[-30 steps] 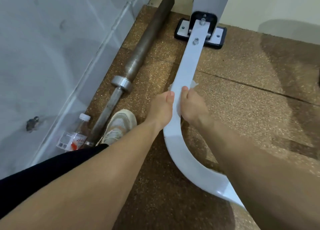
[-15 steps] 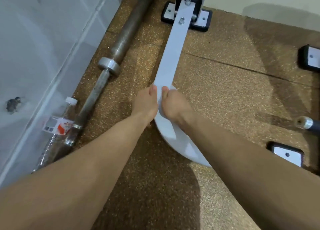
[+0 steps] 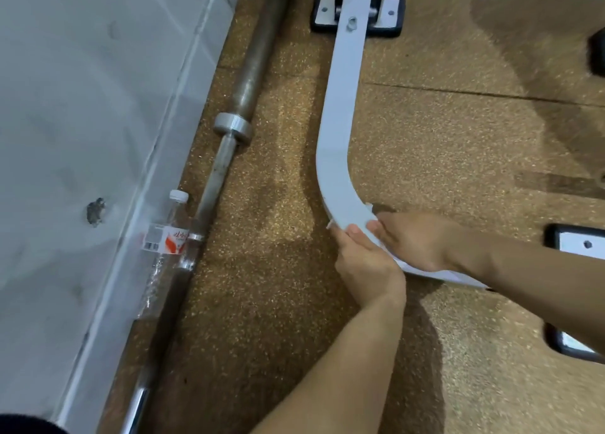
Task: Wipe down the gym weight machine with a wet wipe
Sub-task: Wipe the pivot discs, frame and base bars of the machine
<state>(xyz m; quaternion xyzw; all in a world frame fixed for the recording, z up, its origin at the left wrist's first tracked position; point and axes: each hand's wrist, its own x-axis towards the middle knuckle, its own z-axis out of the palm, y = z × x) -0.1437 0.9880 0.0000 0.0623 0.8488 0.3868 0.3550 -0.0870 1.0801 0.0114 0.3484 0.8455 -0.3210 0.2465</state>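
Both hands have slid down the curved white metal machine bar to its bend; left hand and right hand clasp it through a white wet wipe. Beside it, along the brown speckled rubber floor's left edge, lie a steel barbell and a clear plastic bottle.

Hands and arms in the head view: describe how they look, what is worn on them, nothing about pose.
Both are bare. The left hand and right hand wear no gloves, and no rings, watch or bands show on the sides facing the camera. Both forearms are uncovered as far as the picture's edge, with no sleeve in view. Fingernails look short and unpainted where they show.
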